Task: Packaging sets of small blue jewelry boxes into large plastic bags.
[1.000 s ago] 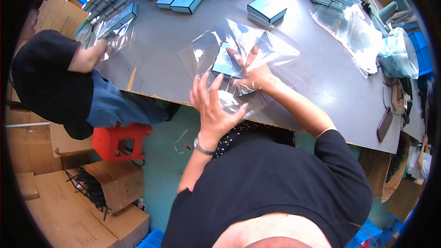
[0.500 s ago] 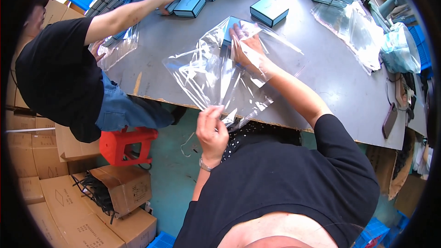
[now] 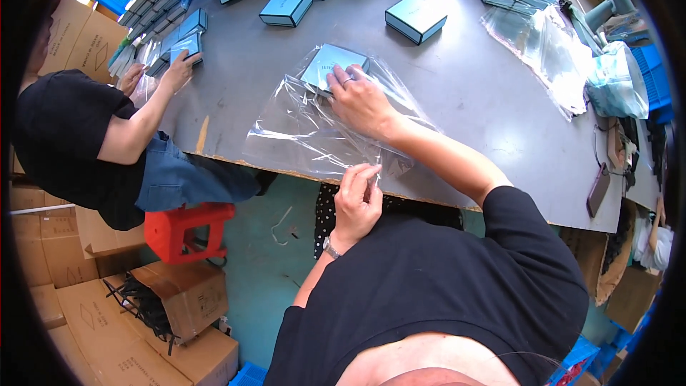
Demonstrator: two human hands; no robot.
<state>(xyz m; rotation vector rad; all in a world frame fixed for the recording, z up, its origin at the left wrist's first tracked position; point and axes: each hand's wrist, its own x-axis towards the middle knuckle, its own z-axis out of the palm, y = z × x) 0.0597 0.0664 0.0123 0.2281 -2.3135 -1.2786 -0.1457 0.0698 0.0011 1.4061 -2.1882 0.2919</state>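
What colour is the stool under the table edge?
Red, a plastic stool, clearest in the head view, left of the person's left hand.

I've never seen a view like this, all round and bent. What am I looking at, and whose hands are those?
A wide-angle camera worn on a person's head looks down at their own bare hands; no machine here. The right hand presses a teal box lying inside a clear plastic bag on the grey table. The left hand pinches the bag's near edge. More teal boxes lie farther back. On the left, a co-worker's hand rests on another box.
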